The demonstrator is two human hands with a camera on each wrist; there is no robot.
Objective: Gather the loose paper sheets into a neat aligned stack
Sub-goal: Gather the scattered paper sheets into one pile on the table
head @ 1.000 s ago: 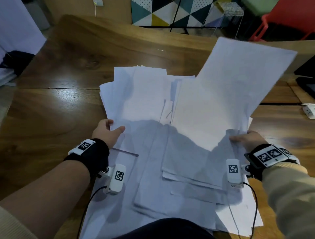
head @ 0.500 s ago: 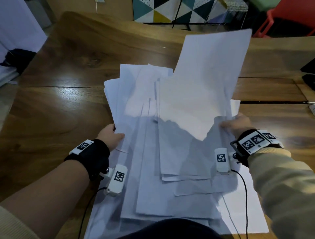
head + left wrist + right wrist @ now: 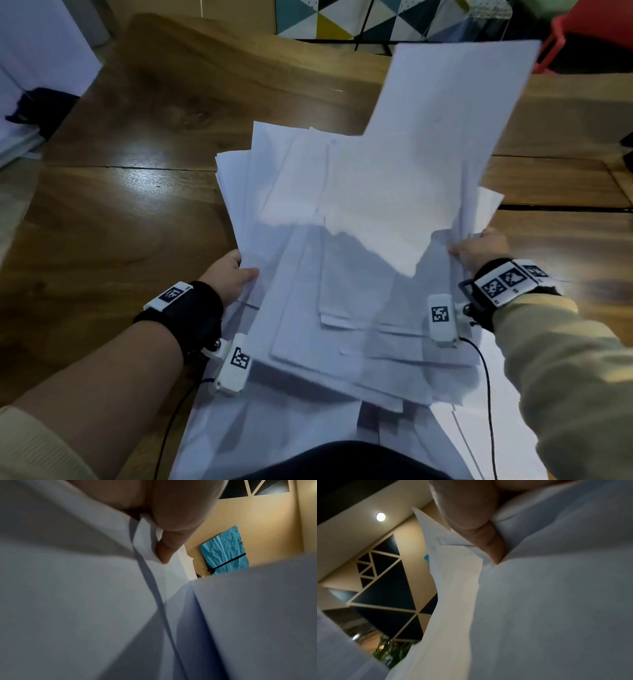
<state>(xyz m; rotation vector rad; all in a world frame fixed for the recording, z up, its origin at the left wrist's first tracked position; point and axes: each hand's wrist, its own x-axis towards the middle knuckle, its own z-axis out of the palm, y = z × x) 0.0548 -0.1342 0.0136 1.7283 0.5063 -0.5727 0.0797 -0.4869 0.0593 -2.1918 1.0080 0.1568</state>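
Observation:
Several white paper sheets [image 3: 359,212] form a loose, uneven pile held up between my hands over the wooden table [image 3: 137,212]. My left hand [image 3: 229,277] grips the pile's left edge, thumb on top; in the left wrist view the left thumb [image 3: 173,534] pinches the paper sheets [image 3: 85,601]. My right hand [image 3: 479,248] grips the right edge; the right wrist view shows its thumb [image 3: 481,534] pressed on the sheets [image 3: 539,601]. One top sheet [image 3: 455,113] sticks out far beyond the others, slanting to the upper right. More sheets [image 3: 274,435] lie flat near me.
A black object [image 3: 627,140] sits at the table's right edge. Behind the table stand a red chair [image 3: 589,37] and a triangle-patterned panel [image 3: 342,17]. Bare wood shows to the left and right of the pile.
My hands have drawn closer together, pulling the spread sheets into a narrower pile. The far-reaching top sheet has swung from the right towards the middle and stands more upright.

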